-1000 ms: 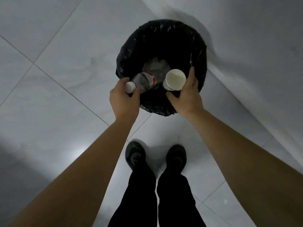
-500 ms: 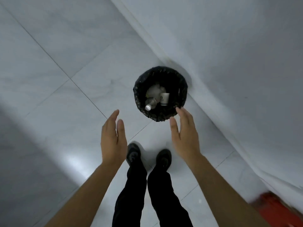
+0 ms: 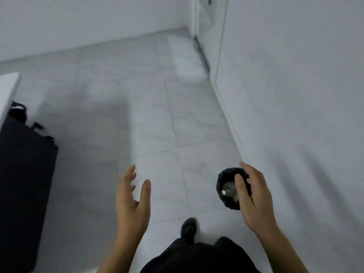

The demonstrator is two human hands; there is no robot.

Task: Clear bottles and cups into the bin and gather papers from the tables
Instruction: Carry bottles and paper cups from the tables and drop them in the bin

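**A:** Pale tiled floor [image 3: 137,115] fills most of the view. White wall [image 3: 295,75] runs down the rt side, w/ a door [image 3: 204,26] at the far end.

**B:** Left edge?

**A:** Big black panel [image 3: 23,184] stands at the floor's left edge, w/ a white top [image 3: 7,91] above it. Too blurry to say what it is.

**B:** The person?

**A:** Black trousers [image 3: 197,257] at the bottom and one dark shoe [image 3: 189,229] on the floor. Both bare forearms reach fwd.

**B:** Hands?

**A:** Left hand [image 3: 132,205] has straight fingers spread wide, palm facing inward, holding nothing. Right hand [image 3: 254,200] has relaxed fingers, slightly apart, thumb up, also holding nothing. It overlaps the bin in view but isn't gripping it.

**B:** Bin?

**A:** Bin [image 3: 221,186] has a black liner and sits at the floor's rt edge, just beside the wall's foot. Bottle [image 3: 228,191] lies inside, cap toward the left rim. Other contents are hidden behind the thumb.
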